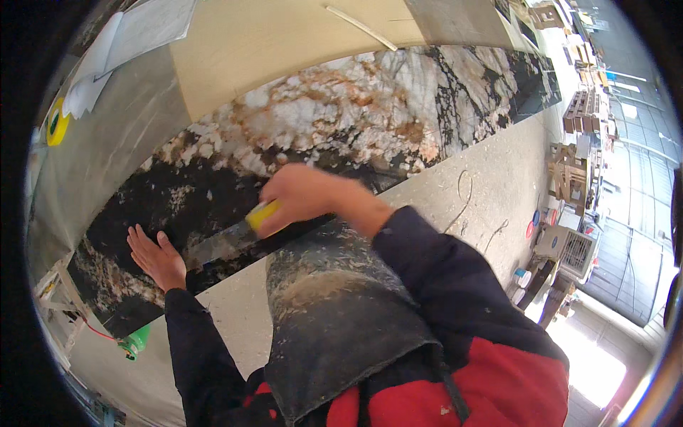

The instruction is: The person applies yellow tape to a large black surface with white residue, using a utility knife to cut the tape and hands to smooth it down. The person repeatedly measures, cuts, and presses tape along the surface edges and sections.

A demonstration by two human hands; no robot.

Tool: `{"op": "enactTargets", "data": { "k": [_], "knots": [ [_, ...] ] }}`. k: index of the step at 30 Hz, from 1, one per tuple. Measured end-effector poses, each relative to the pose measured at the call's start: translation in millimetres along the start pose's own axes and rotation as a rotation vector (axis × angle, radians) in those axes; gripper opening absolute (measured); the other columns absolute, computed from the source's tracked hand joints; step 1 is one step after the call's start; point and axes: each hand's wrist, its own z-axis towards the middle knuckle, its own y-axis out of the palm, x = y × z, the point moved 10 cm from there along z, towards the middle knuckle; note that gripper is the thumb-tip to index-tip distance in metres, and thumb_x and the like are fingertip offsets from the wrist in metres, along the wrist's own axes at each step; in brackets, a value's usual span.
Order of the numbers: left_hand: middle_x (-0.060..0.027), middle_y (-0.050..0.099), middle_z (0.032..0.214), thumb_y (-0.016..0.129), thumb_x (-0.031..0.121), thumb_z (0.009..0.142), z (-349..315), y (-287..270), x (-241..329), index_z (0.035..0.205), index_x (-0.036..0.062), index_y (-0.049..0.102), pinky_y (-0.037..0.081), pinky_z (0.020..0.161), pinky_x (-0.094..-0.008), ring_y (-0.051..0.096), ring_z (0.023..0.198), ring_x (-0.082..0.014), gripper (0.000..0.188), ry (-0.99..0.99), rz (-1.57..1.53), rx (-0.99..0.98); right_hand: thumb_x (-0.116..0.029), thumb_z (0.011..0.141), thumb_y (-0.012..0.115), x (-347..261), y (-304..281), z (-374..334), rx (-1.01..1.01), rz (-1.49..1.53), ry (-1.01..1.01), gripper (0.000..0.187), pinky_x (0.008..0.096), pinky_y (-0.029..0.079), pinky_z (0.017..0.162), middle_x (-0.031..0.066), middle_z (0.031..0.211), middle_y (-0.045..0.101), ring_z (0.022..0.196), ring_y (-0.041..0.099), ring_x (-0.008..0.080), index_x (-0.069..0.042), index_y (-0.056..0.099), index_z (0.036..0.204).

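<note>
A long polished stone slab (341, 117), patterned in black, white and rust brown, lies across in front of me. My left hand (158, 257) rests flat on its dark left part, thumb and fingers stretched out. Slightly smeared by motion, my right hand (302, 196) is closed round a yellow tape roll (263, 215) over the slab's near edge. Between the roll and my left hand runs a pale, see-through strip of tape (217, 245) along that edge. The inner side of the roll is hidden by my fingers.
Beyond the slab lie a tan sheet (284, 43) with a thin white stick (361, 27), and papers (142, 32). Another yellow tape roll (57, 122) is at far left. A green tool (134, 343) hangs below the slab's left end. Cables (462, 203) lie on the floor.
</note>
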Motion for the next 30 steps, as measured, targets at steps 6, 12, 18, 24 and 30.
{"op": "enactTargets", "data": {
  "k": [6, 12, 18, 24, 30],
  "knots": [
    [-0.0131, 0.032, 0.168, 0.036, 0.048, 0.112, 2.8, 13.6, -13.2, 0.161, 0.0092, 0.036, 0.021, 0.126, -0.0534, 0.027, 0.157, -0.0328, 0.062, -0.002, 0.017, 0.002, -0.064, 0.075, 0.081, 129.0, -138.3, -127.8, -0.108, -0.269, 0.365, 0.063, 0.0452, 0.051, 0.068, 0.0149, 0.079, 0.07, 0.077, 0.069, 0.0341, -0.004, 0.077, 0.091],
    [-0.0181, 0.035, 0.166, 0.043, 0.045, 0.111, -4.0, 17.4, -22.1, 0.157, 0.0038, 0.043, 0.025, 0.125, -0.0525, 0.033, 0.153, -0.037, 0.061, -0.211, 0.035, -0.012, -0.049, 0.073, 0.087, 244.3, -250.5, -244.8, 0.076, -0.229, 0.61, 0.052, 0.0371, 0.045, 0.054, 0.0102, 0.062, 0.06, 0.057, 0.059, 0.0207, 0.0, 0.072, 0.077],
    [-0.0246, 0.043, 0.16, 0.056, 0.034, 0.107, -10.5, 16.0, 131.7, 0.152, -0.0013, 0.046, 0.028, 0.123, -0.05, 0.039, 0.148, -0.0414, 0.058, -0.197, 0.022, 0.027, -0.042, 0.077, 0.087, 257.4, -252.7, -250.0, 0.09, -0.109, 0.453, 0.045, 0.0373, 0.045, 0.054, 0.0108, 0.061, 0.061, 0.054, 0.059, 0.0228, 0.0, 0.072, 0.076],
    [-0.0218, 0.041, 0.161, 0.056, 0.045, 0.105, -16.6, 19.0, 289.0, 0.153, 0.0024, 0.045, 0.029, 0.12, -0.0585, 0.035, 0.15, -0.0408, 0.065, -0.207, 0.02, 0.002, -0.045, 0.078, 0.084, 247.9, -254.2, -246.2, 0.118, -0.063, 0.266, 0.046, 0.0396, 0.047, 0.055, 0.0163, 0.064, 0.062, 0.056, 0.061, 0.0307, -0.002, 0.071, 0.076],
    [-0.0194, 0.032, 0.167, 0.052, 0.048, 0.105, -26.2, 12.5, 344.6, 0.157, 0.0032, 0.038, 0.018, 0.126, -0.0569, 0.027, 0.156, -0.0379, 0.07, -0.2, -0.029, -0.04, -0.039, 0.078, 0.086, 249.3, -250.5, -247.1, 0.068, -0.068, 0.312, 0.042, 0.0351, 0.044, 0.055, 0.0129, 0.061, 0.058, 0.054, 0.052, 0.0193, 0.0, 0.071, 0.078]
  ]
}}
